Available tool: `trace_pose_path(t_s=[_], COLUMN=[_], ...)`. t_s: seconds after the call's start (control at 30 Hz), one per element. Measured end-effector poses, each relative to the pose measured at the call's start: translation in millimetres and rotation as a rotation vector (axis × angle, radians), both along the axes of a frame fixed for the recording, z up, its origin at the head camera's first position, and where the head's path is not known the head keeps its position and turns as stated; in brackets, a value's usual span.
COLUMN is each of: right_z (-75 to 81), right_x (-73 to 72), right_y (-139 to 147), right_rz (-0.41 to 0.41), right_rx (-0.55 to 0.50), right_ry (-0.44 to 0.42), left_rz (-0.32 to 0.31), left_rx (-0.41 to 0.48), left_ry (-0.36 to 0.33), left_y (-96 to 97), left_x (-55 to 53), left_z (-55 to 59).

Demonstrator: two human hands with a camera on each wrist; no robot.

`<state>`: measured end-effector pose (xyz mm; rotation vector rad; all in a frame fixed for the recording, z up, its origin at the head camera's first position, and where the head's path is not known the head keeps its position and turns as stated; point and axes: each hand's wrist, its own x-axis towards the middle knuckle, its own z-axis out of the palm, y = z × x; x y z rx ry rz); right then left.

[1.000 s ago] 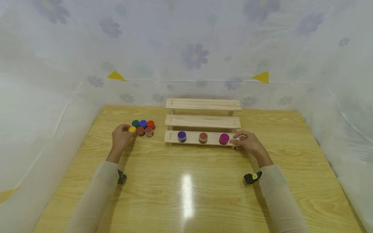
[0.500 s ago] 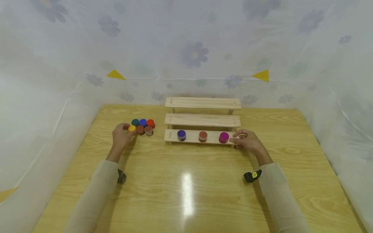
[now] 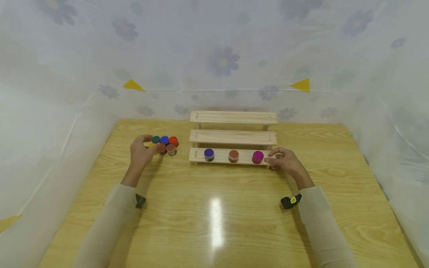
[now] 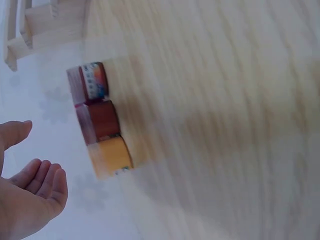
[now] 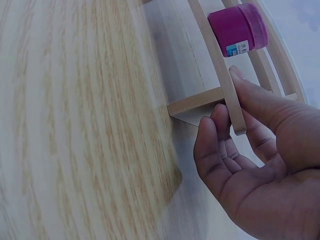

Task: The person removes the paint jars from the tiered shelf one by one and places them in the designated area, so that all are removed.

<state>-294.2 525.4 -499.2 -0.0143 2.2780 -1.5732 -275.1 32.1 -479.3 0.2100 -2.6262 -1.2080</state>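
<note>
My left hand (image 3: 139,154) hovers at the near left of a group of small paint jars, thumb and fingers spread apart. Under it sits a yellow jar (image 4: 112,156), touching a brown jar (image 4: 99,121) in the left wrist view; the hand partly hides it in the head view. At the right end of the wooden three-step rack (image 3: 231,137), my right hand (image 3: 288,163) grips the lowest shelf (image 5: 231,95), thumb on top and fingers below. Close to that thumb stands a magenta paint jar (image 5: 237,30) on the shelf.
Green (image 3: 155,139), blue (image 3: 164,140) and red (image 3: 173,141) jars form the back row of the group; another brown jar (image 3: 171,149) is in front. A purple jar (image 3: 209,155) and an orange-brown jar (image 3: 233,156) also stand on the lowest shelf. Behind the table hangs a flowered sheet (image 3: 224,63).
My left thumb and fingers have spread and let go of the yellow jar, and the hand has shifted slightly forward. My right hand keeps its grip on the shelf end.
</note>
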Motion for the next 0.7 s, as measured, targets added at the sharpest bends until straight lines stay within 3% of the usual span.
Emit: trace_pose_path(t_s=[0.33,0.53,0.7], right_z=[0.0,-0.6,-0.3], right_x=[0.3,-0.1,-0.1], right_y=[1,2,1], right_rz=[0.0,0.003,0.002], right_rx=[0.02,0.021,0.012], right_ry=[0.003,0.001,-0.003], left_rz=[-0.063,-0.097,-0.113], left_rx=[0.044,0.066,0.033], left_ry=[0.061,0.077,0.108], left_y=[26.6,44.0,57.5], left_x=[3.3,9.1,14.2], left_z=[19.7,23.1,21.4])
